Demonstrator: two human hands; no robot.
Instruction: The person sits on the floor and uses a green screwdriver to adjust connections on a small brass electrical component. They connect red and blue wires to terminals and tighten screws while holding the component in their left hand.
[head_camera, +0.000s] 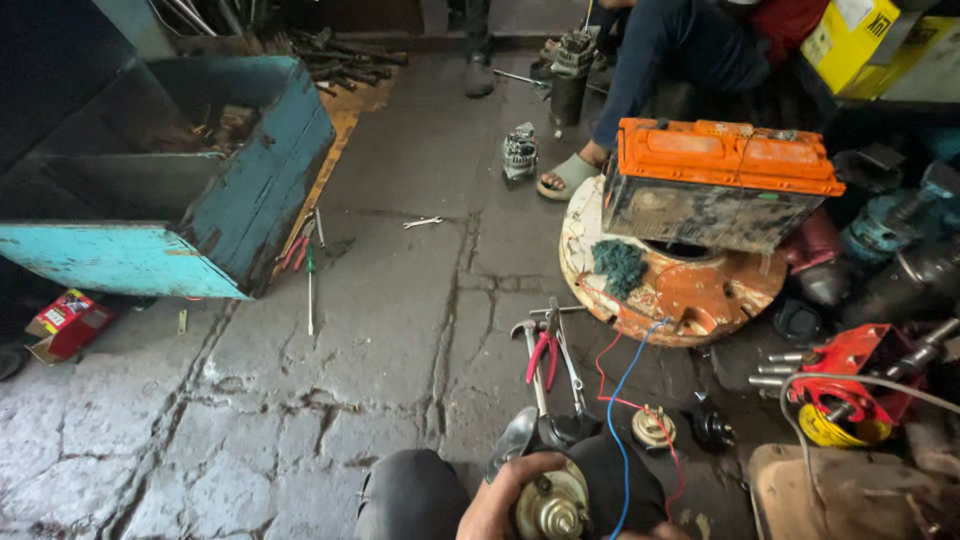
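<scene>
My left hand (497, 505) is at the bottom edge, its fingers wrapped around a small round metal motor part (551, 510) held over my dark-trousered knee (420, 495). Only a sliver of my right hand (652, 531) shows, under the part's right side, and its grip is hidden. A blue wire (622, 410) and a red wire (603, 375) run from the part up to an orange rusty wheel disc (700, 295). A battery with an orange top (722, 155) stands on that disc.
Red-handled pliers (543, 357), a hammer (525, 332) and a wrench lie on the cracked stone floor. A turquoise wooden box (215, 235) stands at left, with a screwdriver (310, 290) beside it. Another person's sandalled foot (568, 176) is near an alternator (520, 152). Red machine parts (850, 365) crowd the right.
</scene>
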